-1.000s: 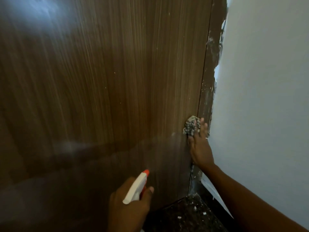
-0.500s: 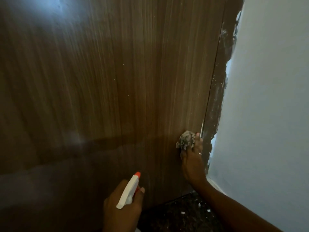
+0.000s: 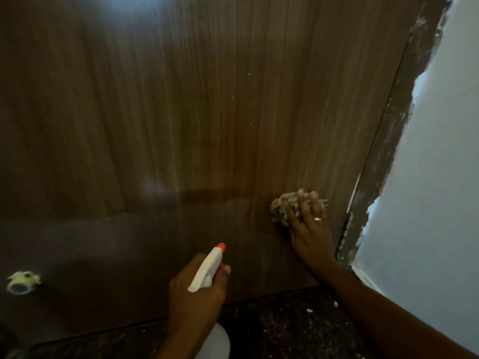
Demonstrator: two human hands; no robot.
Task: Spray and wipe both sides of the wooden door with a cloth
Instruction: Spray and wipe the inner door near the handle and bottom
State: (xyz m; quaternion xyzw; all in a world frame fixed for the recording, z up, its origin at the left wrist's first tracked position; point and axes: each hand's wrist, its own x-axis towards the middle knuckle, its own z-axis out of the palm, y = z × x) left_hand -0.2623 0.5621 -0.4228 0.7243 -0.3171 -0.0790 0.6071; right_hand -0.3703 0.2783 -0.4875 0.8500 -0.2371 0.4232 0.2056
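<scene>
The brown wooden door [image 3: 181,112] fills most of the view, its lower part in shadow. My right hand [image 3: 309,229] presses a bunched speckled cloth [image 3: 280,208] against the door low down, close to the hinge edge, fingers curled over it. My left hand [image 3: 197,288] grips a white spray bottle [image 3: 207,268] with an orange nozzle tip, which points at the door's lower middle. The bottle's white body shows below the hand.
A paint-smeared door frame [image 3: 383,156] runs along the right, with a pale wall [image 3: 435,164] beyond it. Dark speckled floor [image 3: 280,325] lies under the door. A small pale green object [image 3: 22,281] sits at the door's lower left.
My right hand has slid the cloth down and leftward along the door, away from the frame. The view has shifted downward, showing more floor and the green object. The bottle stays gripped.
</scene>
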